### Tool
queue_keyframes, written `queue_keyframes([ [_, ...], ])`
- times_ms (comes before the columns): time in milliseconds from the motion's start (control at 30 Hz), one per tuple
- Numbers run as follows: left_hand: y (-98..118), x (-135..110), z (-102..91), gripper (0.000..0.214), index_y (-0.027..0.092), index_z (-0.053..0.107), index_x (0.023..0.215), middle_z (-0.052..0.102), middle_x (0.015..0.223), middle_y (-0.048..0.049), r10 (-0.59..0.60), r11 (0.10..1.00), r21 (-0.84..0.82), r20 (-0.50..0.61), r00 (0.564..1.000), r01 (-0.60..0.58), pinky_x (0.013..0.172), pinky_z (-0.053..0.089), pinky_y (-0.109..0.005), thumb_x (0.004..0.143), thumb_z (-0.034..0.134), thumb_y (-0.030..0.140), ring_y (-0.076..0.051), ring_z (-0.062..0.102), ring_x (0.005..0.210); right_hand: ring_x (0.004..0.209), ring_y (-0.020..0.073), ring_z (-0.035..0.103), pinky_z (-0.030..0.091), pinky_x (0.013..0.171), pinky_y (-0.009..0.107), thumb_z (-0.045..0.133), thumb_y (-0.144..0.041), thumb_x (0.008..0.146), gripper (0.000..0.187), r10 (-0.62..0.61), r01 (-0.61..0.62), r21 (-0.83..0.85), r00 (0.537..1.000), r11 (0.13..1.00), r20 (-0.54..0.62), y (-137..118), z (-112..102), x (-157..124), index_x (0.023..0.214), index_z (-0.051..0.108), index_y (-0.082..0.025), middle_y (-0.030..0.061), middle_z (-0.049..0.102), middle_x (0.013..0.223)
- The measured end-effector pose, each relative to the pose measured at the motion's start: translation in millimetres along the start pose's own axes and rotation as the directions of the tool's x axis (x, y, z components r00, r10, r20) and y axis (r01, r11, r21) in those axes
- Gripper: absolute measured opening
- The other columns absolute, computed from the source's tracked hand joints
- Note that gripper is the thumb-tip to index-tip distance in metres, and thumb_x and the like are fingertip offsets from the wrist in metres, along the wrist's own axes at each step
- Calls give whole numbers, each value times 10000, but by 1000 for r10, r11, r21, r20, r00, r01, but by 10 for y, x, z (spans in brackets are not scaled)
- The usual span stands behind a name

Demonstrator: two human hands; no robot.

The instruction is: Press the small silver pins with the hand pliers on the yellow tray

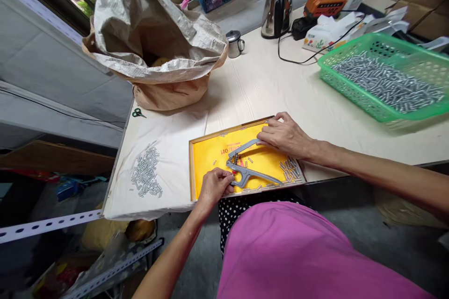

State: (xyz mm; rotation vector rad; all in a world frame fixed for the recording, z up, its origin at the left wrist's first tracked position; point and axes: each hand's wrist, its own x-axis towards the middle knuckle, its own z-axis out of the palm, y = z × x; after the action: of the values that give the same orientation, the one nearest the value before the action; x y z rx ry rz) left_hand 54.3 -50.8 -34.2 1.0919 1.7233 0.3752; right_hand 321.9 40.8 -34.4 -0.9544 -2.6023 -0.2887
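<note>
Our right hand [286,136] is closed on one handle of the grey pliers [244,170], spread over the yellow-lined tray [191,168]; our left hand [214,186] pinches at their head, on what we cannot tell. Around them lie metal pieces [289,171]; on the bench [259,79], right, stands a green basket [354,92].

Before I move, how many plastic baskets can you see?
2. A green basket holding small metal pieces is on the right side of the table; a blue basket is beyond its far edge. Others may be hidden.
</note>
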Motion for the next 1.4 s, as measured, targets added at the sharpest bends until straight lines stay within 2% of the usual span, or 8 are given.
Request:
queue_keyframes([
  [167, 151, -61, -21, 102, 138, 630, 752, 636, 461, 25, -68, 997, 33, 49, 997, 66, 464, 484, -180, 851, 634, 113, -121, 643, 437, 753, 189, 443, 238, 826, 388, 345, -177, 1010, 315, 22, -21, -6, 998, 1000, 55, -132, 24, -50, 907, 641, -203, 32, 640, 758],
  [500, 258, -88, -38, 144, 152, 632, 687, 626, 450, 39, -27, 978, 207, 92, 995, 8, 467, 460, -169, 820, 629, 98, -131, 669, 468, 786, 203, 461, 249, 848, 384, 300, -201, 1025, 330, 39, -42, 38, 996, 998, 85, -184, 113, -79, 1010, 629, -211, 38, 653, 830],
  [633, 212, -75, -36, 135, 157, 632, 691, 623, 456, 40, -22, 981, 194, 99, 995, 3, 481, 464, -177, 821, 630, 118, -141, 679, 487, 813, 213, 475, 256, 859, 399, 271, -199, 1021, 356, 55, -61, 66, 994, 996, 90, -187, 176, -75, 1028, 627, -206, 52, 654, 852],
  [733, 167, -79, -35, 121, 156, 636, 711, 641, 496, 33, -2, 987, 160, 71, 998, -10, 477, 458, -180, 832, 631, 148, -144, 684, 500, 871, 230, 488, 269, 863, 398, 313, -394, 1028, 371, 66, -80, 129, 992, 988, 109, -228, 194, -116, 1122, 602, -181, 85, 648, 941],
  [833, 158, -84, -38, 109, 150, 639, 704, 685, 592, 15, 29, 986, 164, 52, 998, -37, 475, 449, -174, 812, 656, 151, -132, 684, 503, 922, 267, 486, 286, 886, 424, 359, -726, 913, 720, 61, -88, 172, 986, 981, 157, -307, 147, -168, 1280, 535, -132, 130, 622, 1040],
  [967, 169, -81, -39, 101, 146, 639, 691, 700, 642, 8, 23, 987, 158, 48, 999, -30, 473, 450, -167, 780, 687, 142, -125, 683, 501, 959, 312, 478, 289, 908, 487, 375, -873, 785, 1000, 64, -98, 160, 976, 982, 209, -419, 59, -210, 1413, 436, -98, 168, 602, 1089],
  [1133, 133, -80, -28, 104, 147, 648, 700, 688, 624, 12, 26, 985, 170, 38, 999, -32, 479, 441, -171, 803, 660, 158, -127, 680, 506, 1012, 337, 469, 285, 927, 526, 475, -830, 762, 1048, 87, -126, 167, 971, 978, 224, -502, 32, -230, 1480, 331, -80, 177, 587, 1152],
  [1400, 101, -74, -44, 96, 144, 677, 713, 701, 660, -2, 71, 967, 242, 18, 997, -73, 543, 454, -198, 786, 664, 206, -127, 666, 530, 1018, 333, 469, 308, 878, 480, 522, -584, 844, 836, 123, -167, 171, 963, 971, 238, -634, 23, -261, 1457, 322, -51, 198, 585, 1196],
])
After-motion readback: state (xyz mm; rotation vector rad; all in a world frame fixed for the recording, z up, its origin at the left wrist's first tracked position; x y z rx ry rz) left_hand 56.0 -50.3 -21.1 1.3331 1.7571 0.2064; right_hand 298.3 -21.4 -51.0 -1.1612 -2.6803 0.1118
